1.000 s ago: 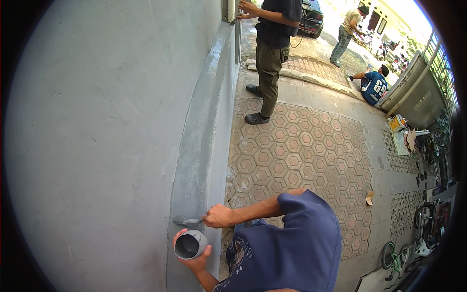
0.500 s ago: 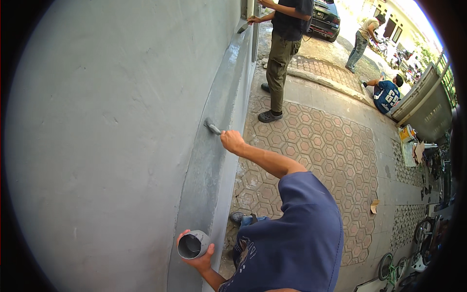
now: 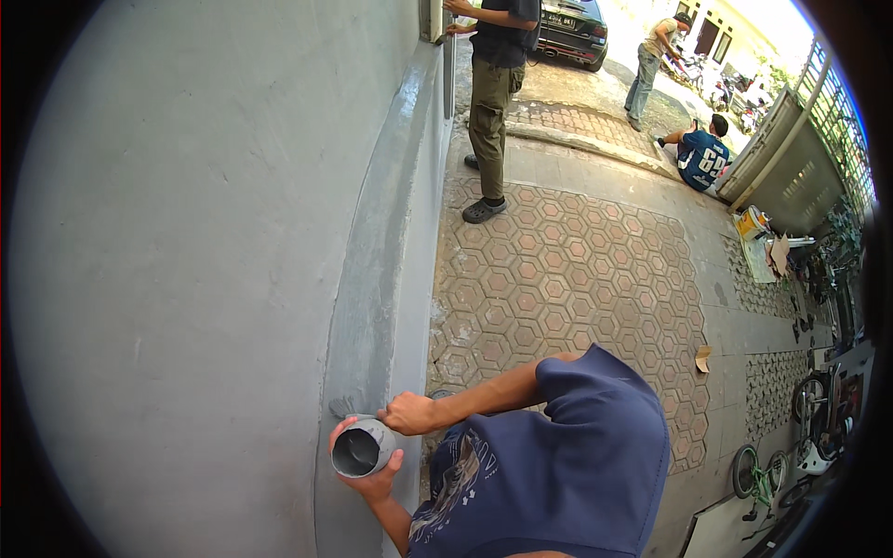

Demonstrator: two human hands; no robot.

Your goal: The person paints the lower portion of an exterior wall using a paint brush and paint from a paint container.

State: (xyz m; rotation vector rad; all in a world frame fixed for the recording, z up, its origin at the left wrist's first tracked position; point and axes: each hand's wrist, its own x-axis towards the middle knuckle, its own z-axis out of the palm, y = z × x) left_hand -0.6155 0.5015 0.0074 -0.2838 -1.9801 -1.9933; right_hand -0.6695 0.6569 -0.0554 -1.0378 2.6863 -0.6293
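Purple-blue shirt (image 3: 577, 446): worn by the person; pale lettering and a print on the front, bent by folds and only partly legible.
Left grip (image 3: 379, 482): curled around the grey cup (image 3: 365, 446), thumb on the near side, fingertips at the far side.
Cup: held over the ledge, its mouth tipped toward the viewer; grey coats it inside and out, and no lettering shows.
Right grip (image 3: 409, 413): closed on the brush (image 3: 342, 407), just beside the cup's rim.
Brush: bristles point toward the wall; the cup and fingers hide much of the handle, and whether the bristles touch the ledge cannot be told.
Grey ledge (image 3: 365, 298): runs along the wall (image 3: 186, 279), glossy toward its far end.
Green bicycle (image 3: 758, 479): at lower right, near the dark rim of the view.
Co-worker (image 3: 493, 102): stands beside the ledge, head cut off by the upper edge; what the lower hand holds is hard to make out.
Yellow-and-white bucket (image 3: 752, 221): its label is too small to read.
Seated person (image 3: 704, 158): blue jersey with a large white number across the back.
Dark car (image 3: 569, 37): cropped above; its rear plate carries small pale characters.
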